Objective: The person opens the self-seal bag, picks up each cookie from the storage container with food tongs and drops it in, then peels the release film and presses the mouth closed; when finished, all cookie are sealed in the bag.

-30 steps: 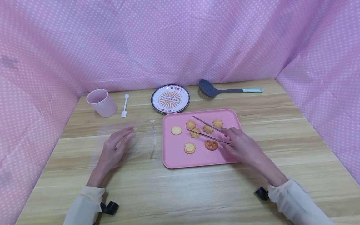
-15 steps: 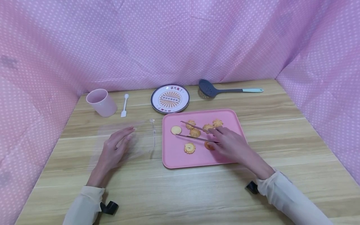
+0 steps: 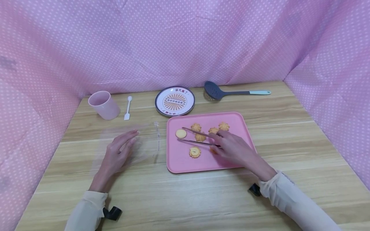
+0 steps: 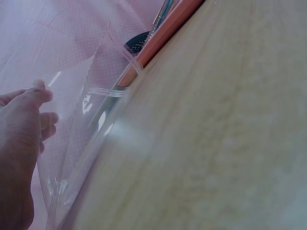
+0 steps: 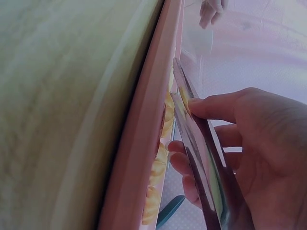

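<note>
- Nearest the person, on the pale wood-grain table (image 3: 185, 199), both cream sleeves reach forward, one to each side.
- On the left, the left hand (image 3: 117, 154) lies flat with straight fingers on a clear plastic bag (image 3: 136, 144); the bag is thin, glossy and nearly invisible, its sealing strip toward the tray.
- To the right of the bag, the right hand (image 3: 231, 147) pinches a pair of metal tongs (image 3: 196, 136) between thumb and fingers over the pink tray (image 3: 179, 163).
- The tongs are slim and shiny, and their long axis runs leftward and a little away from the hand; the two arms stand narrowly apart, with the tips either side of a round flat biscuit (image 3: 181, 133).
- That biscuit lies at the tray's left side, closer to the bag and the left hand than the other biscuits; whether the tips already touch it cannot be told from the head view.
- Other biscuits (image 3: 219, 127) on the tray are ridged and flower-shaped, golden; the tray is smooth plastic with rounded corners.
- Farther back stand a pink cup (image 3: 104, 105), a small white spoon (image 3: 127, 108), a patterned round plate (image 3: 174, 101) and a dark slotted ladle (image 3: 228, 92) with a pale blue handle end.
- Behind everything hangs pink dotted cloth (image 3: 185, 41).
</note>
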The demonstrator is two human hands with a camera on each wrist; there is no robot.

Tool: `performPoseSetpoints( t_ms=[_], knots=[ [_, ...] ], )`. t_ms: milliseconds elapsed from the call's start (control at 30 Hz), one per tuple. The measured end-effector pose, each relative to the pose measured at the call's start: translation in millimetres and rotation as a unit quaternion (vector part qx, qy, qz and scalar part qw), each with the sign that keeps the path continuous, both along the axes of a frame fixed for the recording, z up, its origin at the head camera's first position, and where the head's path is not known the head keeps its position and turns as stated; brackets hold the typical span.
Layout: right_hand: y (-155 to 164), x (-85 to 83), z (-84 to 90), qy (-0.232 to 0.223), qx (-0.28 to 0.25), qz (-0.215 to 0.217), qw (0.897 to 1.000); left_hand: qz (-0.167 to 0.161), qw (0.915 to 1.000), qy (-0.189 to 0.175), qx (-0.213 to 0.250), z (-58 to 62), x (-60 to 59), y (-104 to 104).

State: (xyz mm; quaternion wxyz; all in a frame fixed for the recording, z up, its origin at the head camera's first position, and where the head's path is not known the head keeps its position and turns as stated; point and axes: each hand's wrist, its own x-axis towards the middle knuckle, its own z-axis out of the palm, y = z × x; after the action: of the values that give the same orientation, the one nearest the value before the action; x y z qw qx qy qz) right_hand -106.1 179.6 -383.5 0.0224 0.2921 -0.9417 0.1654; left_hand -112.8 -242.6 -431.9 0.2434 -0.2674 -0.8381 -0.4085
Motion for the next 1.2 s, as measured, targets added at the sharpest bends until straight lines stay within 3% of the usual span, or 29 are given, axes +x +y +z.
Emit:
performPoseSetpoints(
  t_ms=[167, 467, 700, 1200],
  knots=[
    [-2.0, -0.8, 0.6, -0.003, 0.006, -0.001, 1.000, -0.001, 0.9999, -0.012, -0.003, 1.4, 0.8, -0.6],
    [-3.1, -0.3, 1.9, 0.004, 0.019, -0.002, 1.000, -0.004, 0.9999, 0.009, 0.004, -0.4, -0.4, 0.9],
    [-3.7, -1.1, 2.3, 0.005, 0.031, -0.004, 1.000, -0.002, 0.9999, -0.013, -0.004, 1.0, 1.1, -0.8],
    [-3.4, -3.1, -0.3, 0.036, 0.034, 0.006, 0.999, -0.001, 1.0000, 0.006, 0.004, -1.7, -0.8, 0.5]
  ],
)
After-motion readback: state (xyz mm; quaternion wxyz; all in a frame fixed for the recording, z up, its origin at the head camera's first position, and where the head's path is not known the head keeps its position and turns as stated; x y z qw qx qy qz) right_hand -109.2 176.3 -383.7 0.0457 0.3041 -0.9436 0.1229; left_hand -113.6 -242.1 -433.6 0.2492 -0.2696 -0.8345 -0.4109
